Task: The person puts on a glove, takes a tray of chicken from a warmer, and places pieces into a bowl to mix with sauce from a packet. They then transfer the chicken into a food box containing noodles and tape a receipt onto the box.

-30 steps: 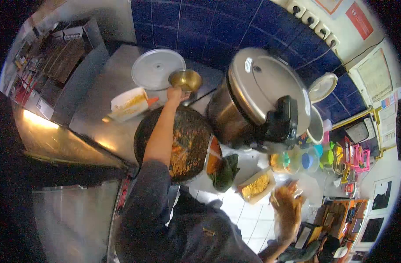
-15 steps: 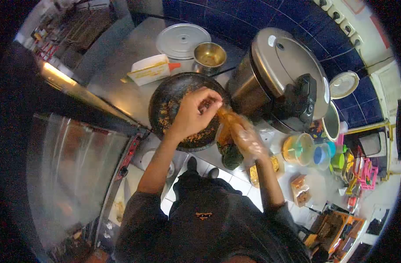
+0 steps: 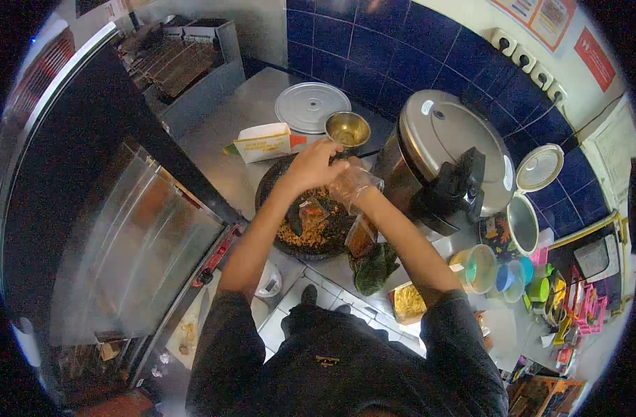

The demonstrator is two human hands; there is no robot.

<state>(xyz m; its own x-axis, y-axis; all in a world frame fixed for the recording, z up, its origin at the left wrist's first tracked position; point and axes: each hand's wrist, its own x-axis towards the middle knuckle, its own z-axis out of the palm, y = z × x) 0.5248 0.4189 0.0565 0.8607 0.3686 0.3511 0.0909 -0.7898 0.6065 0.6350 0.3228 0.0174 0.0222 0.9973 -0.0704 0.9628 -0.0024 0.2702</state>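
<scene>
Left hand [image 3: 314,167], right hand [image 3: 347,183] (crinkled clear plastic [image 3: 368,182]), over round dark dish [image 3: 268,186]

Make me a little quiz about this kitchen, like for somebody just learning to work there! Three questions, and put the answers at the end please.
1. Pick one: which hand wears the clear glove?
A) only the left
B) only the right
C) both

2. True or false: the big cooker is shut.

3. Which is nearer to the left hand, the metal bowl or the grey lid?

Key:
1. B, only the right hand.
2. True.
3. The metal bowl.
</scene>
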